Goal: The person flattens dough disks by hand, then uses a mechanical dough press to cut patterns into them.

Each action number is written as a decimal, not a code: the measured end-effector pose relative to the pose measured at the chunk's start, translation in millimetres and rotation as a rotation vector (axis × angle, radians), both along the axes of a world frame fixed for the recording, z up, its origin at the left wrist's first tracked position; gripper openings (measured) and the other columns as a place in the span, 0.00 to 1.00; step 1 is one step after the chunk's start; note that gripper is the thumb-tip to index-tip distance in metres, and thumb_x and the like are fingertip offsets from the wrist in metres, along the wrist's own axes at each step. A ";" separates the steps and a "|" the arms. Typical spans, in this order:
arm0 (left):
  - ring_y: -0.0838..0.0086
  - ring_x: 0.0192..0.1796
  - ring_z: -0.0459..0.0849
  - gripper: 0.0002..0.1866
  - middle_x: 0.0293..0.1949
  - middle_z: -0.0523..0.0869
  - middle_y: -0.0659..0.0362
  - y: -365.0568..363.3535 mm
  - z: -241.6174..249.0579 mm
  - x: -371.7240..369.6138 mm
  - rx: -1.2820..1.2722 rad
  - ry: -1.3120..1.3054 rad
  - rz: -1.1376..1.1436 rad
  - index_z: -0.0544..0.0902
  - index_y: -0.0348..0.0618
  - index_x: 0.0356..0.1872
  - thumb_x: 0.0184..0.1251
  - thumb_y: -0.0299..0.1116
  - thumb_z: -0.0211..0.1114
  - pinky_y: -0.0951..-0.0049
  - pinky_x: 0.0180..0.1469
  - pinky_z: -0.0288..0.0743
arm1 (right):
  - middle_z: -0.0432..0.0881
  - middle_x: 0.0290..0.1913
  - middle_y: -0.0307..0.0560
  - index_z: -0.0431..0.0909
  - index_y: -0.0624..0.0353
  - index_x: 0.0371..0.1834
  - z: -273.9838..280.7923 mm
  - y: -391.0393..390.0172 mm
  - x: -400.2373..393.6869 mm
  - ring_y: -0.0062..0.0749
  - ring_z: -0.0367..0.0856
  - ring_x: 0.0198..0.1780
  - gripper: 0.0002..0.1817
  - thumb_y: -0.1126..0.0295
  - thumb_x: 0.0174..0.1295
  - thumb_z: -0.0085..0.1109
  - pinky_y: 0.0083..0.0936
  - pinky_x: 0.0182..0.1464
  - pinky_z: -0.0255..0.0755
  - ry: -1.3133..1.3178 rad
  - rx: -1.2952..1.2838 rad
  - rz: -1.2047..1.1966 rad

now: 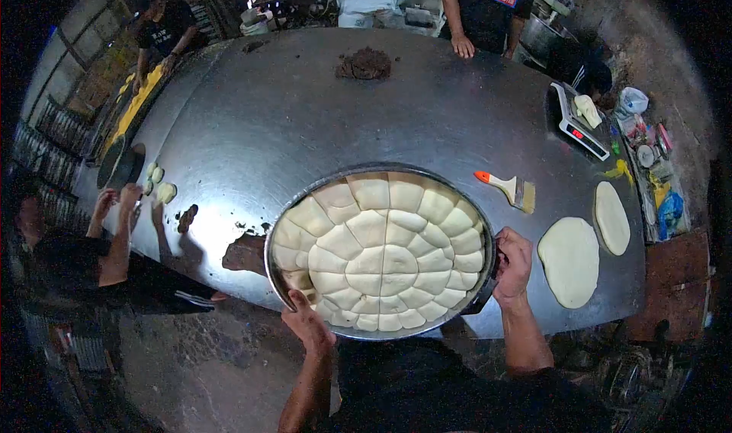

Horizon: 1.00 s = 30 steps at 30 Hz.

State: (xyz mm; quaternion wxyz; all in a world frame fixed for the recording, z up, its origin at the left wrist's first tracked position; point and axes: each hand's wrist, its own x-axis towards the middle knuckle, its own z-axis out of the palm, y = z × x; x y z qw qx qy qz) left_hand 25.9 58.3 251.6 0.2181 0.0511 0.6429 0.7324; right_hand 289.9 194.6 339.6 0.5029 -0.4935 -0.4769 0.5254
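A large round metal pan (268, 261) is at the table's near edge, tilted toward me. Pale dough (381, 250), divided into many pieces by ring-shaped and straight lines, fills it. My left hand (309, 322) is closed on the pan's lower left rim, thumb over the edge. At the right side, my right hand (513, 267) is curled against the rim, its fingertips partly hidden. To the right lie two flattened dough sheets, a large one (569, 262) and a narrower one (612, 218). A brush (505, 189) with an orange-tipped handle rests beyond my right hand.
The steel table (252, 113) bears a dark brown mound (366, 64) at the far side. A digital scale (579, 132) holds a dough lump (587, 110). Small dough balls (164, 192) sit near a co-worker's hands (122, 198) at left. Two other people stand at the far side.
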 end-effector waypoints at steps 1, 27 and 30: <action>0.71 0.43 0.73 0.33 0.40 0.76 0.56 4.6 -2.8 -2.9 0.036 0.006 0.049 0.73 0.30 0.45 0.65 0.59 0.61 0.69 0.46 0.71 | 0.60 0.21 0.31 0.63 0.57 0.17 -1.0 0.4 4.9 0.13 0.54 0.22 0.10 0.70 0.54 0.44 0.16 0.22 0.45 0.013 0.021 0.000; 0.64 0.57 0.75 0.41 0.63 0.68 0.50 142.8 114.5 -121.2 0.273 0.199 -0.509 0.47 0.57 0.73 0.66 0.32 0.64 0.60 0.44 0.77 | 0.73 0.16 0.38 0.77 0.63 0.20 100.5 66.3 -193.9 0.16 0.65 0.21 0.18 0.61 0.47 0.75 0.24 0.22 0.61 -0.301 0.697 0.233; 0.68 0.54 0.77 0.41 0.58 0.72 0.53 158.0 114.4 -152.0 0.537 0.034 -0.682 0.48 0.60 0.72 0.64 0.26 0.63 0.67 0.41 0.79 | 0.77 0.18 0.55 0.77 0.63 0.20 85.2 75.7 -270.0 0.40 0.80 0.21 0.18 0.58 0.46 0.71 0.34 0.25 0.69 -0.430 0.857 0.214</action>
